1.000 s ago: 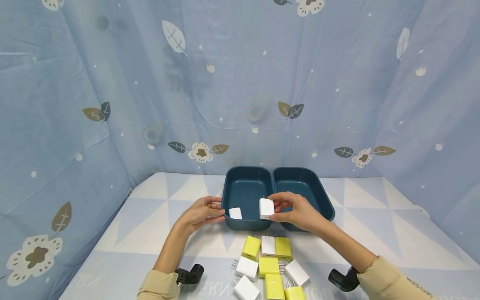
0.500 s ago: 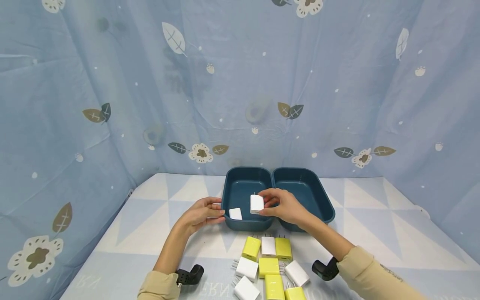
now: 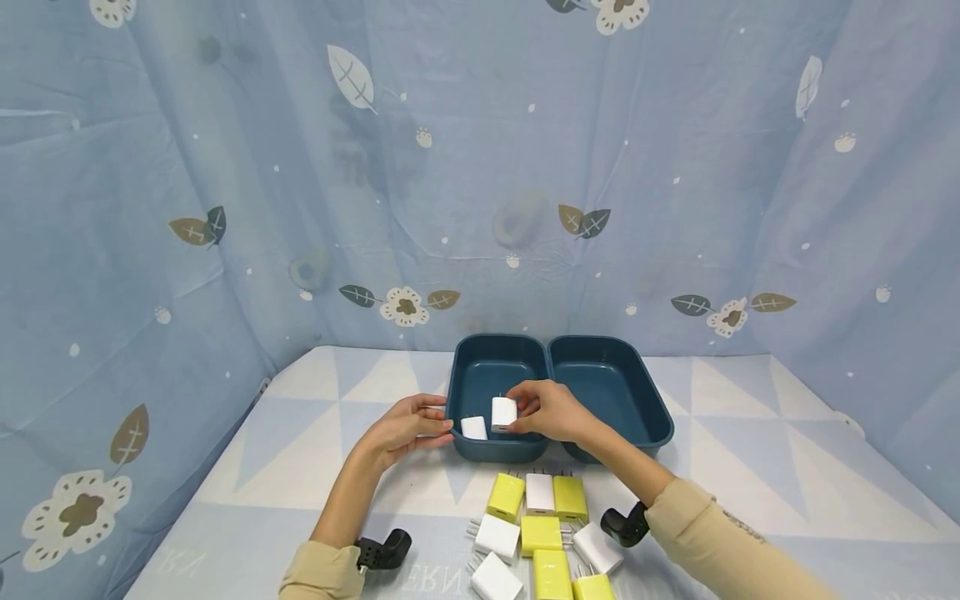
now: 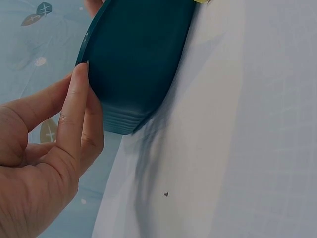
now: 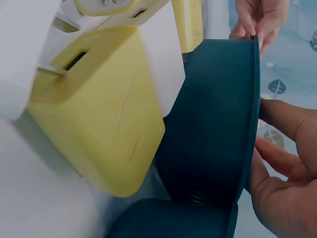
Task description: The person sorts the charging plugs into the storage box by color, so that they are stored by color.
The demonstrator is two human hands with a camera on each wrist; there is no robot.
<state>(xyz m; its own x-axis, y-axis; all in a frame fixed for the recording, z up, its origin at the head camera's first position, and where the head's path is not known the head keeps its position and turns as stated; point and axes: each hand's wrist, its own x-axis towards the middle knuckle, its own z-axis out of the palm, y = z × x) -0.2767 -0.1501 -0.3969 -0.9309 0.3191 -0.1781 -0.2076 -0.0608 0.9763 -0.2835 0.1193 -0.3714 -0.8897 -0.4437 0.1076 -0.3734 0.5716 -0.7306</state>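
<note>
In the head view my right hand (image 3: 553, 411) pinches a white charger plug (image 3: 504, 413) between thumb and fingers, prongs up, over the front of the left dark blue bin (image 3: 468, 358). Another white charger plug (image 3: 473, 428) lies inside at that bin's front left corner. My left hand (image 3: 414, 429) holds this bin by its left rim, thumb at the front corner; the left wrist view shows those fingers (image 4: 73, 106) at the rim. The right wrist view has my right hand (image 5: 290, 163) behind the bin's rim, the plug hidden there.
A right-hand dark blue bin (image 3: 652, 392) stands against the left one. In front lie several yellow charger plugs (image 3: 551, 575) and several white charger plugs (image 3: 497, 536) on the patterned tablecloth (image 3: 300, 467). A blue patterned curtain (image 3: 480, 167) hangs behind.
My right hand has moved left with the white charger plug, from the middle between the bins to above the left bin, near the plug inside. The left hand stays at the rim.
</note>
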